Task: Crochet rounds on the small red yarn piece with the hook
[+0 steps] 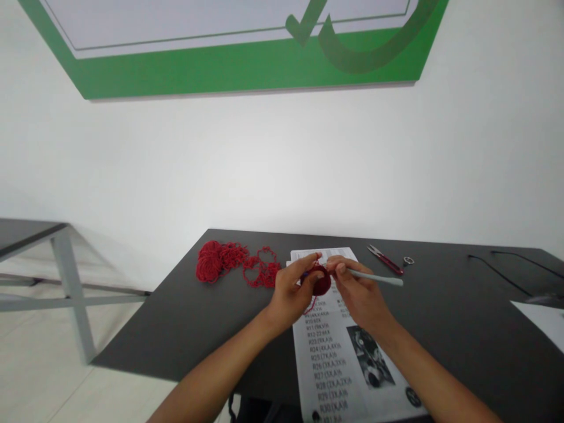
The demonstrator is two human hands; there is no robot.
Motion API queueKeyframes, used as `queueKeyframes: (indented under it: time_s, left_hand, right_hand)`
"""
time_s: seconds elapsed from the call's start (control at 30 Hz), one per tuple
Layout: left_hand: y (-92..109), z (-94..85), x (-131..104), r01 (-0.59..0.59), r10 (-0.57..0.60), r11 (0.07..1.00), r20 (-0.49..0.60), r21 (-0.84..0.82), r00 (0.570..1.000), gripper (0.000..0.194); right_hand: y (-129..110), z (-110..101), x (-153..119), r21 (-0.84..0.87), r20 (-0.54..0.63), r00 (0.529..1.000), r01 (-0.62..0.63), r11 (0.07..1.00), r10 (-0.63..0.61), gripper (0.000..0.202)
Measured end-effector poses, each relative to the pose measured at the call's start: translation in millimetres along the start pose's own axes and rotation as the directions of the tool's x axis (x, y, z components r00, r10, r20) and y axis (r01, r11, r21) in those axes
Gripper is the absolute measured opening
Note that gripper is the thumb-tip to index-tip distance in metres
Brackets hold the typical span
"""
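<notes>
My left hand [294,289] is closed around a small round piece of dark red crochet [323,283], with the thumb and fingers pinching its edge. In my right hand [359,291] is a crochet hook [379,277], its pale grey handle sticking out to the right. The hook's tip meets the crochet piece, hidden among the fingers. Red yarn [264,273] lies in loose loops left of my hands, beside a ball of red yarn [208,262]. Beneath both hands is a printed pattern sheet [324,376] with rows of text and a dark photo.
Red-handled thread snips [386,259] and a small metal ring [408,260] lie right of my hands. Farther right are the dark temples of glasses [502,275] and a white paper [540,320]. The dark table [176,329] stands against a white wall; another table [30,235] is at left.
</notes>
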State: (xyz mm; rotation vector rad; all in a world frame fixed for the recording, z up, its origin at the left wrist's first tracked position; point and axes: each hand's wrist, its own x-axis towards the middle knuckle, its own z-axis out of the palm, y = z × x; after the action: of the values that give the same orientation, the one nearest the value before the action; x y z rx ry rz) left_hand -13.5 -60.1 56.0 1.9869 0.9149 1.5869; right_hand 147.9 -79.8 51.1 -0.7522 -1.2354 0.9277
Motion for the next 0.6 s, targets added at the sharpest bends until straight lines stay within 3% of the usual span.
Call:
queueKeyframes:
  time_s: [0.1, 0.2, 0.3, 0.37, 0.47, 0.5, 0.6]
  left_hand:
    - [2.7, 2.2, -0.8, 0.018, -0.019, 0.999, -0.018, -0.042, 1.000, 0.030]
    - [5.7, 6.9, -1.4, 0.153, -0.161, 0.972, -0.031, -0.179, 0.986, 0.029]
    - [6.8, 12.2, -1.5, 0.393, -0.397, 0.815, 0.083, -0.426, 0.914, 0.041]
    - [5.8, 13.8, -1.2, 0.484, -0.470, 0.701, 0.171, -0.523, 0.866, 0.050]
    - [3.9, 12.2, -0.1, 0.488, -0.480, 0.650, 0.183, -0.583, 0.858, 0.051]
    - [3.7, 10.7, 0.5, 0.469, -0.470, 0.658, 0.166, -0.589, 0.867, 0.049]
    - [5.5, 4.5, 3.0, 0.415, -0.421, 0.708, 0.130, -0.572, 0.898, 0.047]
  right_hand:
    - [-8.4, 1.6, -5.7, -0.254, 0.034, 0.986, 0.167, 0.953, -0.163, 0.021]
    - [-7.2, 1.7, -10.2, -0.486, 0.083, 0.948, 0.307, 0.818, -0.307, 0.018]
    - [4.5, -1.1, -13.0, -0.657, 0.162, 0.866, 0.452, 0.603, -0.472, 0.022]
    - [10.2, -2.4, -14.4, -0.674, 0.216, 0.824, 0.514, 0.530, -0.524, 0.030]
    - [5.8, -1.0, -15.9, -0.658, 0.164, 0.837, 0.487, 0.575, -0.522, 0.025]
    - [1.0, -0.2, -16.0, -0.643, 0.153, 0.870, 0.448, 0.621, -0.469, 0.022]
    - [-15.5, 0.9, -13.8, -0.511, 0.168, 0.903, 0.423, 0.749, -0.395, 0.015]
